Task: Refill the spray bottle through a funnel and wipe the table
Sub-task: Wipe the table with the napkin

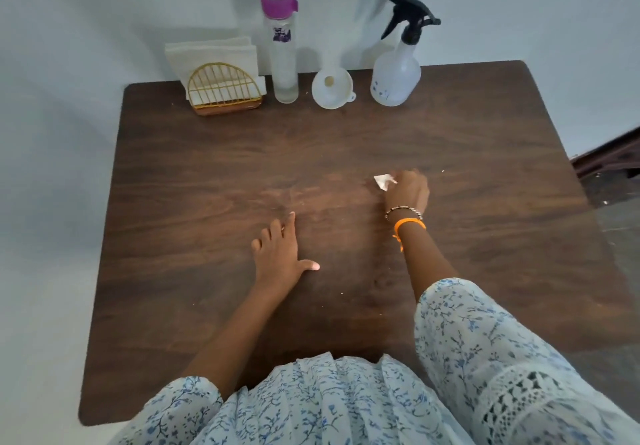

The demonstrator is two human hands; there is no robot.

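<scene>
My right hand point(408, 192) presses a crumpled white tissue point(383, 180) onto the dark wooden table point(207, 174), right of centre. My left hand point(282, 254) lies flat on the table with fingers spread, holding nothing. Along the far edge stand a translucent spray bottle point(396, 73) with its black trigger head on, a white funnel point(331, 88) lying with its mouth up, and a tall clear water bottle point(283, 53) with a purple cap.
A gold wire holder with white napkins point(221, 80) stands at the far left corner. A pale wall lies behind and left of the table. Dark furniture point(613, 160) shows at the right. Small crumbs dot the tabletop.
</scene>
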